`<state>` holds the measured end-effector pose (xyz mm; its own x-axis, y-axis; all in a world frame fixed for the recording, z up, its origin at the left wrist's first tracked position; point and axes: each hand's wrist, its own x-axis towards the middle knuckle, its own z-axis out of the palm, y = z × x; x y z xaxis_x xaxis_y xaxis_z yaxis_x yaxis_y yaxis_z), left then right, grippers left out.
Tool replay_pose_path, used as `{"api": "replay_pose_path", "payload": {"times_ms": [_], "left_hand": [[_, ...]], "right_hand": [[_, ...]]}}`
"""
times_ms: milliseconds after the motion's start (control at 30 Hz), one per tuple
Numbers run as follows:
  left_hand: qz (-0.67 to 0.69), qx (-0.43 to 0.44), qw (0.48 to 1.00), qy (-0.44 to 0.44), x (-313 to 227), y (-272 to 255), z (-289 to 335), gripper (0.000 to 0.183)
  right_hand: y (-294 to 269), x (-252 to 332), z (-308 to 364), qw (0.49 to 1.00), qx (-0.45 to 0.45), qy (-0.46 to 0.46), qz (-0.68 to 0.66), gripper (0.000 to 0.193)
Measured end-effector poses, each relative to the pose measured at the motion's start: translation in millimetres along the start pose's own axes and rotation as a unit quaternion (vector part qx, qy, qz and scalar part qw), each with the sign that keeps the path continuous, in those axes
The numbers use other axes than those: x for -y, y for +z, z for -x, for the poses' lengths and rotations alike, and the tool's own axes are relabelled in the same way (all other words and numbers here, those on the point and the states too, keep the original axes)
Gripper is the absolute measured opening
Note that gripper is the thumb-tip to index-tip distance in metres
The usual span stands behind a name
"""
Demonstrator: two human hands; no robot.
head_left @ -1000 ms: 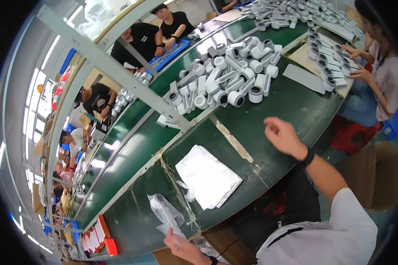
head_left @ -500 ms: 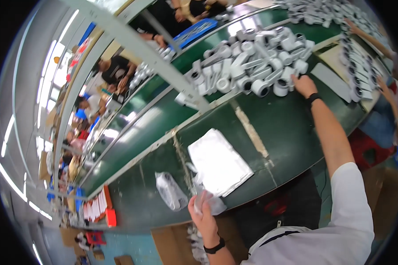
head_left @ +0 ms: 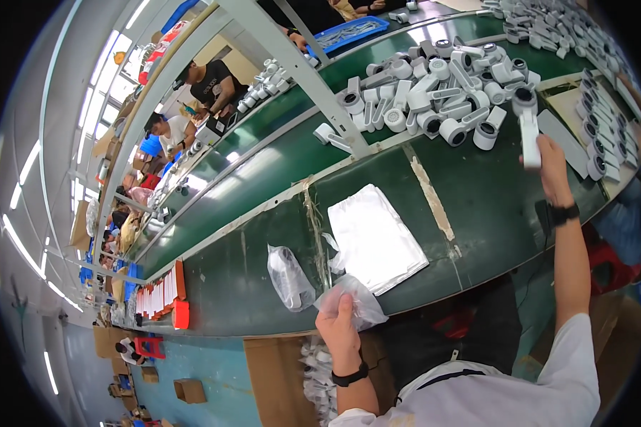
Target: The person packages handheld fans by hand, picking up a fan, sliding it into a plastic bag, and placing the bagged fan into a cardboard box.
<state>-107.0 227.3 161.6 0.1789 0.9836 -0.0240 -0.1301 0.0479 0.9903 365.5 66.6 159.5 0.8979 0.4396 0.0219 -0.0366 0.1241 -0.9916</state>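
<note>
My right hand [head_left: 554,171] grips a white handheld device [head_left: 528,134] by its handle, with the round, dark-ringed head pointing up and away. It is raised above the green bench at the right. At the near edge, my left hand [head_left: 339,334] pinches a clear plastic bag [head_left: 365,304] between thumb and fingers. Beyond that bag lies a flat stack of white plastic bags [head_left: 379,242]. To its left, one wrapped device [head_left: 290,279] rests on the bench. A large heap of similar white devices [head_left: 434,92] lies at the far side.
Rows of devices stand on a board [head_left: 597,135] at the far right. A grey metal post [head_left: 292,64] rises beside the heap. Below the near edge, an open carton [head_left: 281,381] holds several wrapped devices. A red-orange box [head_left: 165,295] sits at the bench's left end; people work beyond.
My right hand has lifted a device off the heap and drawn it back toward me. My left hand still holds the clear bag, now spread wider. The view has shifted slightly.
</note>
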Motion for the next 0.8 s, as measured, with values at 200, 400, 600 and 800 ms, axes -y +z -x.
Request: {"api": "replay_pose_path", "payload": {"times_ms": [200,400,600,800], "left_hand": [[0.111,0.073,0.989,-0.063,-10,26,6,0.022],[-0.054,0.047,0.997,0.003,8,39,7,0.022],[0.082,0.079,0.992,-0.060,6,63,20,0.030],[0.128,0.153,0.970,-0.139,3,46,21,0.035]], "right_hand": [[66,22,145,0.936,0.254,0.056,-0.238,0.057],[128,5,223,0.913,0.345,0.167,-0.139,0.049],[168,-1,241,0.950,0.300,0.029,0.083,0.047],[170,-3,235,0.959,0.277,0.061,0.023,0.038]]}}
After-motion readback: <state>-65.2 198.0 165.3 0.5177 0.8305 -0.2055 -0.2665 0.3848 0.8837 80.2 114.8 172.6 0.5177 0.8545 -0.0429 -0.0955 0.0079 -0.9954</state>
